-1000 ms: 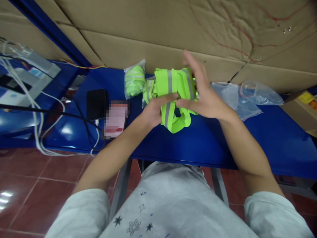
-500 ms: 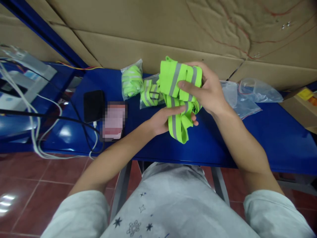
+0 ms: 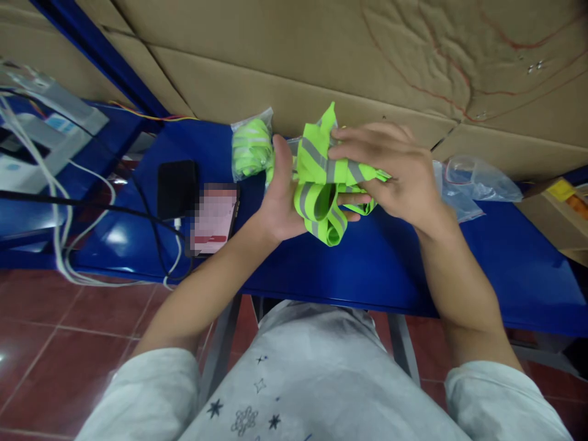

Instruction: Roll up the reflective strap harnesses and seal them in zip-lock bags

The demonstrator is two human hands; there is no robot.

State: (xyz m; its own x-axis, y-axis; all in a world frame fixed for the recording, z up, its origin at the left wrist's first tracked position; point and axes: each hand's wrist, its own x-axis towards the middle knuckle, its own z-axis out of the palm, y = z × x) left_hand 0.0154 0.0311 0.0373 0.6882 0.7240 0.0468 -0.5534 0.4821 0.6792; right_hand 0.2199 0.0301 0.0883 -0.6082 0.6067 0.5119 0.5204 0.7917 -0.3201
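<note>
My left hand (image 3: 283, 211) has spread, thumb off the reflective strap (image 3: 313, 160), loops lying over its fingers; my right hand (image 3: 402, 171) pinches the upper folds, seemingly now controlling them.

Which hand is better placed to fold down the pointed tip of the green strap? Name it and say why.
The right hand, most likely: its fingers rest on the upper folds of the green strap, just beneath the pointed tip. The left hand sits lower under the loops, its thumb raised.
</note>
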